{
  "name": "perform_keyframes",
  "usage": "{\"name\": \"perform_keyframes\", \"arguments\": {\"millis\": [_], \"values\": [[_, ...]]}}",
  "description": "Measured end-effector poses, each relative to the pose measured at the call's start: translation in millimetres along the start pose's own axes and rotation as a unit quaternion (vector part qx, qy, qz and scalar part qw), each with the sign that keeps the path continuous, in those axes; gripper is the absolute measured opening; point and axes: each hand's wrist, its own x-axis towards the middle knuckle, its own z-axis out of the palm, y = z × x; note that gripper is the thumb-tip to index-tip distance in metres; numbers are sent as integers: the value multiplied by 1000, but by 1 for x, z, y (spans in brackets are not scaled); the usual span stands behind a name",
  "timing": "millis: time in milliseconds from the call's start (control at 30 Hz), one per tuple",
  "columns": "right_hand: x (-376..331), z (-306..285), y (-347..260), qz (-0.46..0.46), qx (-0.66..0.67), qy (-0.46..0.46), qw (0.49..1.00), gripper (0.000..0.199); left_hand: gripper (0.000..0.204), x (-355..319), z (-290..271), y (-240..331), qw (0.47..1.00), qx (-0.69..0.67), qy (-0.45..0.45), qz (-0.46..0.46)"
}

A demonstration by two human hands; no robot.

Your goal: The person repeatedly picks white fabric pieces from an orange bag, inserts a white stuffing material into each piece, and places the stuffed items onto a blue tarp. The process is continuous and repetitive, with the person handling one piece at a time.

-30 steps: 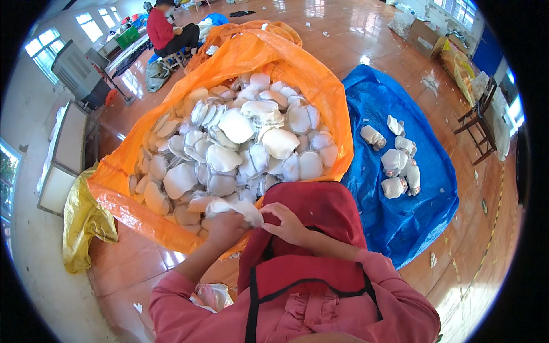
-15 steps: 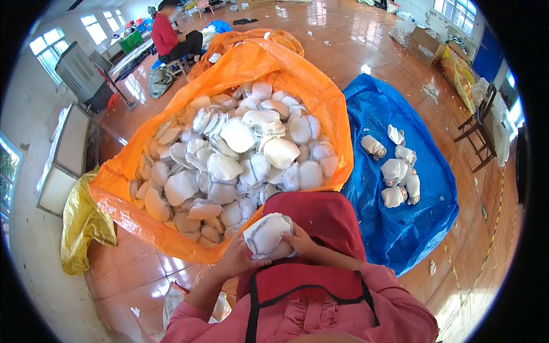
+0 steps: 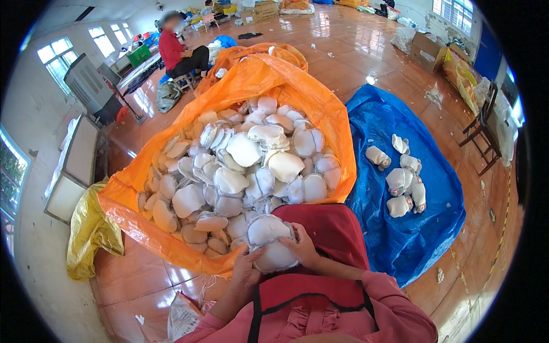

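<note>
Over my lap I hold a white, rounded, padded fabric piece with a grey seam across it and a frayed lower edge. My left hand grips its left side, thumb on top. On the right edge, my right hand is closed with its thumb near the seam. Just beyond lies a heap of similar white padded pieces, filling a large, wide-mouthed orange woven sack. Several small white rolled bundles rest on a blue woven sack to the right.
A red cloth covers my lap beside the orange sack. At the far left a person in red sits on a stool. A yellow sack lies by the left wall. A wooden chair and cardboard boxes stand at the right.
The padded piece has been turned in my hands, so both sections either side of its seam now face up. My left thumb has moved onto it. The whole view has shifted slightly.
</note>
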Motion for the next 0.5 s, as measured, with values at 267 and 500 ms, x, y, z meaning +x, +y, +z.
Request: {"name": "perform_keyframes", "arguments": {"millis": [267, 500], "values": [[-2, -4, 4, 55, 62, -4, 997, 57, 48, 8, -12, -17, 996, 40, -31, 79], [-10, -9, -10, 82, 70, -95, 990, 48, 64, -14, 9, -6, 984, 163, -67, 41]]}}
